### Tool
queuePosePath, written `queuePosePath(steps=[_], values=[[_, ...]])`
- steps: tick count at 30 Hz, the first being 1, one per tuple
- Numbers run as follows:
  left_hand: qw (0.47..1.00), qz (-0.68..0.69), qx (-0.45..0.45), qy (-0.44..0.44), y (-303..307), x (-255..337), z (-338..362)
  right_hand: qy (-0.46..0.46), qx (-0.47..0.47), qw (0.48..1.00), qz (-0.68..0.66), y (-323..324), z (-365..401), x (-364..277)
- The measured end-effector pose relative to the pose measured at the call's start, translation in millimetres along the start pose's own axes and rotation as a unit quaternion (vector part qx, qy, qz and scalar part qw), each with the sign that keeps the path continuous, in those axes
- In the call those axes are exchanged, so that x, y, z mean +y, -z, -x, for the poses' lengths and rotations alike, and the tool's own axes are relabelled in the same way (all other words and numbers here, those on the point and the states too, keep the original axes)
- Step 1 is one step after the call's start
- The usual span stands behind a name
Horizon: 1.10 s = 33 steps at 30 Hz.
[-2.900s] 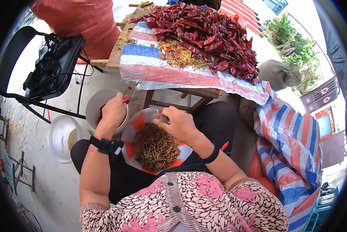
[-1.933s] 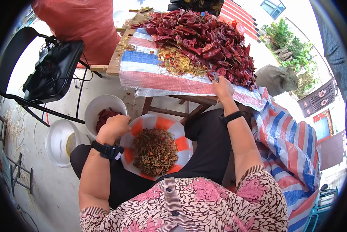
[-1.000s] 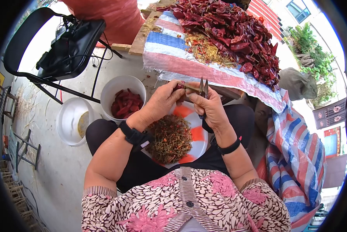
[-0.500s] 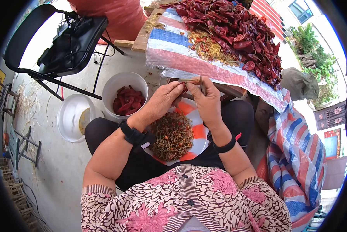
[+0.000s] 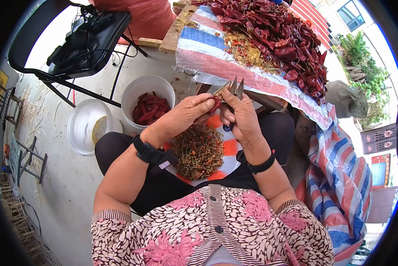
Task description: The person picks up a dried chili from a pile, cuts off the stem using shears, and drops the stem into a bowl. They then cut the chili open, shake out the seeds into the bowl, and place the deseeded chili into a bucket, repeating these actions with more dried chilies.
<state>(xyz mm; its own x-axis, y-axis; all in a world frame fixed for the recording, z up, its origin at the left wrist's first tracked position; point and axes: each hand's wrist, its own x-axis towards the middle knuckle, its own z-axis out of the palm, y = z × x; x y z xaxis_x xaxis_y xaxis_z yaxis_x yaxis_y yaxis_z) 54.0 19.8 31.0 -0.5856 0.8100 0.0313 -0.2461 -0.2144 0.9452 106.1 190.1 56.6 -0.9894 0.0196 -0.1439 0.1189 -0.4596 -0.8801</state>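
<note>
My left hand (image 5: 191, 110) is closed on a dried red chili (image 5: 215, 104), pinched between thumb and fingers. Scissors (image 5: 237, 88) are in my right hand (image 5: 242, 116), blades pointing up and a little apart, with a dark blue handle loop below the fingers. The chili's pale stem sticks up at my right thumb, close beside the blades. Both hands meet above a heap of cut stems and bits (image 5: 199, 153), which lies on an orange-and-white surface (image 5: 230, 148) in my lap.
A white bucket (image 5: 129, 95) holding red chilies stands left of my hands, beside a shallow white tub (image 5: 79, 128). Ahead, a large pile of dried chilies (image 5: 274, 40) covers a striped sheet (image 5: 203, 57) on a table. A black chair (image 5: 92, 48) stands at upper left.
The scissor blades have swung into clear view, upright above my right hand. Both hands remain close together, and the view has shifted slightly.
</note>
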Motion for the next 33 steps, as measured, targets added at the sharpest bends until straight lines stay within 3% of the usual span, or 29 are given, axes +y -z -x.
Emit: queuePosePath(steps=[5, 7, 10, 12, 14, 16, 18, 19, 20, 21, 22, 23, 24, 26, 33], values=[[0.998, 0.018, -0.053, -0.013, 2, 5, 3, -0.092, -0.043, 0.982, -0.16, 8, 2, 5], [0.998, 0.008, -0.055, -0.013, 1, 7, 3, -0.142, -0.047, 0.957, -0.249, 12, 1, 10], [0.995, -0.01, -0.1, -0.021, -1, 7, 5, -0.238, -0.128, 0.854, -0.444, 20, -5, 14], [0.996, -0.036, -0.085, -0.019, -12, 9, 10, -0.216, -0.111, 0.867, -0.435, 23, -11, 17], [0.995, -0.066, -0.07, -0.011, -12, 7, 10, -0.156, -0.071, 0.922, -0.348, 21, -3, 12], [0.993, -0.105, -0.055, 0.002, 4, 6, 10, -0.052, 0.017, 0.992, -0.117, 15, 7, 12], [0.977, -0.212, -0.01, 0.036, 19, 10, 12, 0.027, 0.066, 0.992, 0.108, 20, 16, 12], [0.961, -0.274, 0.013, 0.039, 32, 4, 13, 0.001, 0.058, 0.984, 0.169, 22, 22, 9], [0.941, -0.334, 0.037, 0.043, 43, -2, 13, -0.025, 0.064, 0.966, 0.249, 23, 27, 7], [0.888, -0.452, 0.085, 0.025, 52, -10, 16, -0.023, 0.014, 0.937, 0.349, 35, 28, 13], [0.818, -0.56, 0.134, 0.009, 56, -13, 20, 0.082, -0.026, 0.828, 0.554, 38, 25, 20], [0.772, -0.611, 0.17, 0.056, 60, -15, 22, 0.007, -0.046, 0.705, 0.707, 43, 34, 19], [0.719, -0.656, 0.205, 0.103, 62, -15, 23, -0.018, -0.059, 0.651, 0.757, 44, 38, 22], [0.689, -0.674, 0.233, 0.133, 73, -19, 25, 0.006, -0.041, 0.633, 0.773, 52, 40, 29], [0.627, -0.701, 0.277, 0.193, 92, -21, 15, 0.073, -0.095, 0.626, 0.77, 69, 31, 33]])
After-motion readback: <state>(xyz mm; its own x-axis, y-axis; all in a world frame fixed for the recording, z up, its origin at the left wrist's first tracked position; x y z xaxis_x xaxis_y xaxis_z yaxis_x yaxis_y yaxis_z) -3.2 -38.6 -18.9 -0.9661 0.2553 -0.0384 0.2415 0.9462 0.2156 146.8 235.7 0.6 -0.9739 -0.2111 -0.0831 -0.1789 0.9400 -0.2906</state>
